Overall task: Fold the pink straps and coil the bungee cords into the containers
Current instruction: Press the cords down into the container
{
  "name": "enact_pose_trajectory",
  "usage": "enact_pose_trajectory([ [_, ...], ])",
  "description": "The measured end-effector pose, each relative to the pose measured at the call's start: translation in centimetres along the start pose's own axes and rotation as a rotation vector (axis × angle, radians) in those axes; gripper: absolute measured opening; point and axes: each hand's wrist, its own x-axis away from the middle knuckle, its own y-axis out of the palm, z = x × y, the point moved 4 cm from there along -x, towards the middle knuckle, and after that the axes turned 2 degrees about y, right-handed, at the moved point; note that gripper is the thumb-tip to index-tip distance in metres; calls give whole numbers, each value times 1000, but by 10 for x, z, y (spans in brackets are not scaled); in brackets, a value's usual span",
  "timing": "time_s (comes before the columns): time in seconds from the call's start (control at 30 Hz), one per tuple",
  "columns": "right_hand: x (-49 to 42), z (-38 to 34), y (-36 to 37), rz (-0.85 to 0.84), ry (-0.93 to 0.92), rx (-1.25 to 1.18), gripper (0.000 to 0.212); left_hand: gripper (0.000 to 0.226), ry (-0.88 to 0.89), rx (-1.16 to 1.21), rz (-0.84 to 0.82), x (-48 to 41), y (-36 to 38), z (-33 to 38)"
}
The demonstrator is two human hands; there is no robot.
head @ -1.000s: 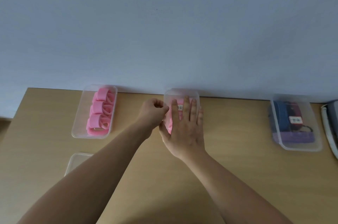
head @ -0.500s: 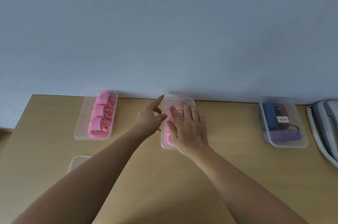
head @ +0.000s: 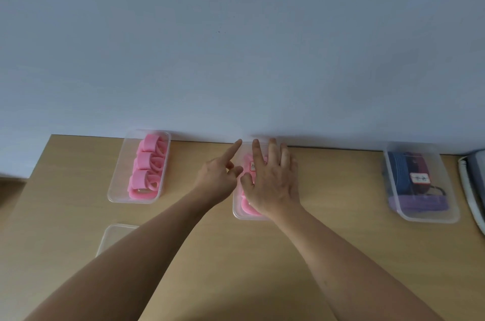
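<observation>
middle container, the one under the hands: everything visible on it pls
The middle container is a clear plastic rectangular tub with rounded corners. It stands lengthwise at the far edge of the wooden table, by the wall. Pink straps show through it. A white, red-bordered label sits on top, so it seems lidded. The right hand lies flat over it, hiding most of it. The left hand points its forefinger at the far left corner; contact is unclear.

Plain room, home or office, can't tell which. Wood table (head: 341,189) pushed against bare pale wall (head: 236,45) at 12 o'clock. Clear plastic boxes (head: 122,176) lined up along wall, 10 to 2 o'clock.
</observation>
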Motion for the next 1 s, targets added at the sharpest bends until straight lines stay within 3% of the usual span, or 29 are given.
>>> enact_pose_trajectory([
  [0.23, 10, 2, -4, 16, -34, -40, 77, 64, -22, 69, -2, 3, 3, 2],
  [0.33, 42, -2, 0, 128, -88, -120, 87, 65, -44, 125, 11, 3, 6, 0],
  [0.43, 65, -10, 13, 91, -132, -124, 100, 66, -48, 121, 16, 2, 8, -3],
  [0.6, 64, -11, 19, 86, -110, -42, 105, 67, -49, 197, -6, 2, 7, -7],
  [0.83, 56, -18, 25, 106, -103, -20, 98, 60, -72, 230, 21, -1, 4, -6],
  [1.0, 50, -21, 22, 102, -120, 10, 83, 58, -89, 136, 159, 5, -13, -6],
])
